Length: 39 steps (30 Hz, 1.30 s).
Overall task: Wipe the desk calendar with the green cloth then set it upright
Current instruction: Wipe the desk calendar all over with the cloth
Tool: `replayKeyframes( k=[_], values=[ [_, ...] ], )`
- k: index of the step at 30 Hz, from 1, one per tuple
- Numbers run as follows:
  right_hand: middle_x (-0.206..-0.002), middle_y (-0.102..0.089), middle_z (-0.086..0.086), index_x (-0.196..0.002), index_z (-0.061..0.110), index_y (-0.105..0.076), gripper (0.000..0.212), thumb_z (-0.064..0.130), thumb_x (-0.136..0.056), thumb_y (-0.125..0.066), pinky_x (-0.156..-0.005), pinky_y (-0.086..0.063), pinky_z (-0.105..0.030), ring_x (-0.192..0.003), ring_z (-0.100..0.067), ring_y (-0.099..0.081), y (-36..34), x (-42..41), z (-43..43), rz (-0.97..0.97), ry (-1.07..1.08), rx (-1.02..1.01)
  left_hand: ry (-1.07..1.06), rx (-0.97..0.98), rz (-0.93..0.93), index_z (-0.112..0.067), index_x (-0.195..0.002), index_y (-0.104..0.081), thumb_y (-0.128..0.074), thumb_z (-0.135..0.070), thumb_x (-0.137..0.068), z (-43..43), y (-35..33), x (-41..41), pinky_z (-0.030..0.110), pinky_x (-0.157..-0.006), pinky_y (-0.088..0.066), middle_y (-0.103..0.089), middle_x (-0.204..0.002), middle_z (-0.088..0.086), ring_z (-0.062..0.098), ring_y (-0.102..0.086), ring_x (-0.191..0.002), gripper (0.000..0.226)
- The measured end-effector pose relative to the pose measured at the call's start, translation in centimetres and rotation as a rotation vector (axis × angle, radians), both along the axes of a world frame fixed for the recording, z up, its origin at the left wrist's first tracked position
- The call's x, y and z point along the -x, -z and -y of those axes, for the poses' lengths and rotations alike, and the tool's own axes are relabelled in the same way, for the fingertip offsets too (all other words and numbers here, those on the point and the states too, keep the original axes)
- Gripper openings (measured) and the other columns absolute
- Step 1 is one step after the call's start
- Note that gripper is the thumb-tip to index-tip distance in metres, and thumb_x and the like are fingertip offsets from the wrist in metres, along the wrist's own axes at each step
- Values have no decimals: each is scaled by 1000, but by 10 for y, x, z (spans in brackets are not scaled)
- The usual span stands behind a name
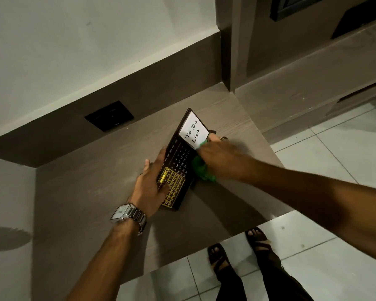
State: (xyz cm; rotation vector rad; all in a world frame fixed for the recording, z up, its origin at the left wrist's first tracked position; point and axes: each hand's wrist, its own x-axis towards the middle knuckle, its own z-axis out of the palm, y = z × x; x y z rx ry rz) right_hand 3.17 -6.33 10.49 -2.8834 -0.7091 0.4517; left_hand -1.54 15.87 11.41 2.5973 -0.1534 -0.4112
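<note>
A dark desk calendar [179, 158] with yellow date grids and a white "To Do List" card lies tilted on the brown wooden desk [91, 187]. My left hand [150, 183], with a watch on the wrist, grips the calendar's near left edge. My right hand [221, 158] presses a bunched green cloth [201, 168] against the calendar's right edge, just below the white card. Most of the cloth is hidden under my right hand.
A black wall socket [109, 118] sits on the brown back panel behind the desk. A lower shelf unit [302, 79] stands to the right. The desk's front edge runs above white floor tiles [334, 144], where my sandalled feet stand.
</note>
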Motion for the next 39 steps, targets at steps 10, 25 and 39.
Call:
replayKeyframes(
  k=[10, 25, 39],
  values=[
    [-120, -51, -9, -117, 12, -58, 30, 23, -89, -61, -79, -53, -40, -101, -26, -54, 21, -10, 14, 113, -22, -2, 19, 19, -14, -45, -148, 6, -62, -6, -88, 1, 0, -1, 61, -115, -25, -18, -160, 1, 39, -2, -147, 99],
    [-111, -53, -16, -116, 2, -62, 51, 17, -70, -78, -64, -54, -42, -94, -31, -50, 65, 82, -57, 200, 141, -261, 20, 22, -40, -41, -150, 7, -62, -5, -87, 2, -3, -4, 58, -108, -40, -24, -158, 21, 45, -28, -142, 100],
    [-134, -47, -21, -132, 5, -51, 44, 8, -89, -57, -88, -46, -50, -114, -37, -45, 53, -41, 44, 331, 284, -56, 23, 27, -9, -49, -146, 11, -62, -8, -89, -1, 1, 0, 51, -109, -33, -24, -160, 12, 37, -4, -147, 101]
  ],
)
